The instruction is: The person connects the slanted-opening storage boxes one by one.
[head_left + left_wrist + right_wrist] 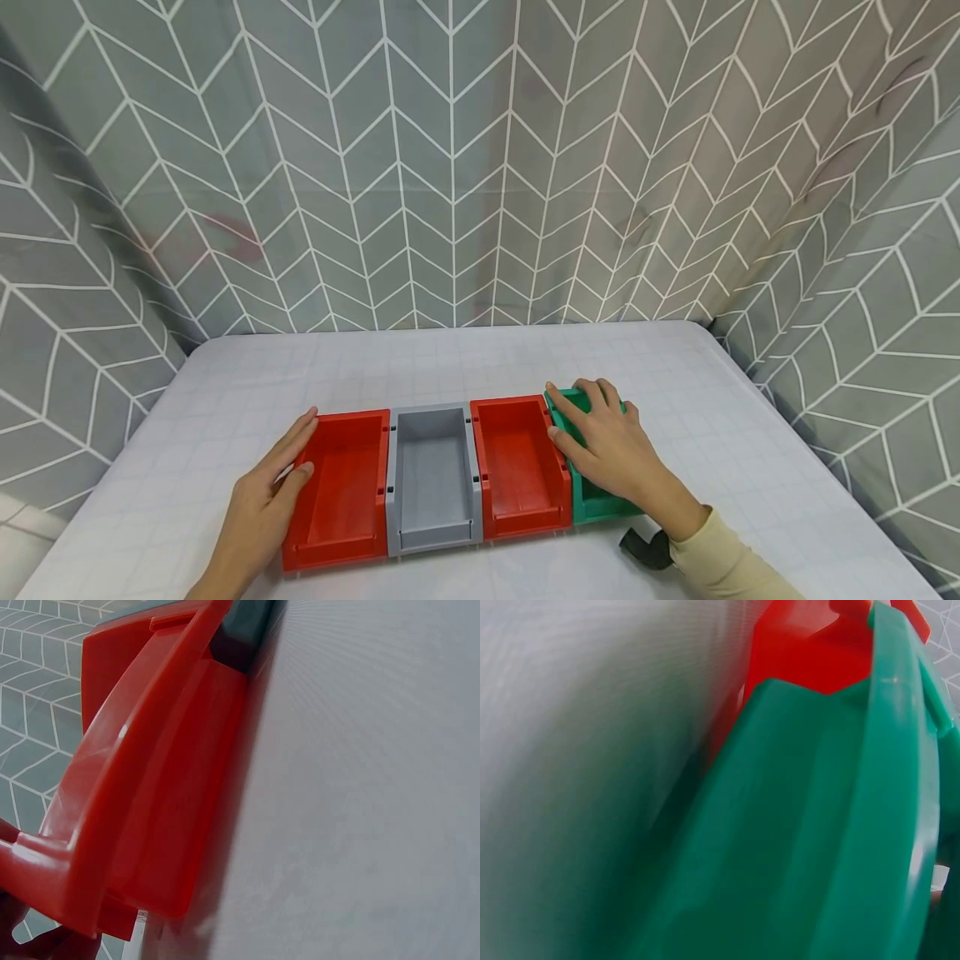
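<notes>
Four-sided open plastic bins stand side by side in a row. My left hand (258, 504) holds the left wall of the leftmost red bin (345, 492), thumb over the rim and fingers along the outside to the far corner. Close up, the left wrist view shows this bin's outer side (142, 772). My right hand (607, 442) spans the green bin (596, 504) at the right end, thumb at its left rim and fingers over the far and right edges. The right wrist view shows the green wall (802, 817); the hand is mostly hidden there.
Between the end bins stand a grey bin (435, 475) and another red bin (521, 475). A small black curved piece (647, 550) shows beside the right sleeve (720, 550). The white-covered table (450, 358) meets a grey patterned curtain (450, 167) at the back.
</notes>
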{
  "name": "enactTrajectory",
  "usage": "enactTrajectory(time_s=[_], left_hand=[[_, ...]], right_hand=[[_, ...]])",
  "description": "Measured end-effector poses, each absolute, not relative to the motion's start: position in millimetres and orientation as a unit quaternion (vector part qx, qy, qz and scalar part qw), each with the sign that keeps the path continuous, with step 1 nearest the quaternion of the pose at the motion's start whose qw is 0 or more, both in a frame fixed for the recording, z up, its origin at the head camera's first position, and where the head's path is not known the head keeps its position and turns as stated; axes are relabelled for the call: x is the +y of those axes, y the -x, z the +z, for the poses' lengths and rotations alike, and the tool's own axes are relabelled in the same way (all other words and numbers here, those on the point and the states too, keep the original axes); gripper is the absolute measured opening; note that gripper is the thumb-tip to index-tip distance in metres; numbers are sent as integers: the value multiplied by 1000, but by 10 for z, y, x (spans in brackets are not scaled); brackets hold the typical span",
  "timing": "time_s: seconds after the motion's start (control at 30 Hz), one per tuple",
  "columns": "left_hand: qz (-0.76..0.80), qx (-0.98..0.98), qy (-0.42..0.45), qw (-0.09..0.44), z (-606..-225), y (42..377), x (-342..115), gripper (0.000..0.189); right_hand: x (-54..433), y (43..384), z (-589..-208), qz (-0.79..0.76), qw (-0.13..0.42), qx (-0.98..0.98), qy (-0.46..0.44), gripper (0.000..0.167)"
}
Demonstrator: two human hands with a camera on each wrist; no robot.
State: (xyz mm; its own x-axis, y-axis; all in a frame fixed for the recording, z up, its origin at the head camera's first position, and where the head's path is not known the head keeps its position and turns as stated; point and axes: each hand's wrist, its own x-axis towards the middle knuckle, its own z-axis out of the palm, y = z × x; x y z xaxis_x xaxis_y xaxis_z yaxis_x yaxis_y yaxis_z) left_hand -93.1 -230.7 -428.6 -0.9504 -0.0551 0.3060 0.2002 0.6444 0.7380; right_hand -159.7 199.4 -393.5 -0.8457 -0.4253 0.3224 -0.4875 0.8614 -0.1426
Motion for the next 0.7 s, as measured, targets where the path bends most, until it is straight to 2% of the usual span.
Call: enactTrajectory(time_s=[0.7], left_hand=[[-419,-894,44,154,-4260,932,-2299,56]], right_hand=[[1990,1591,-3975,101,141,-955,-239,61]])
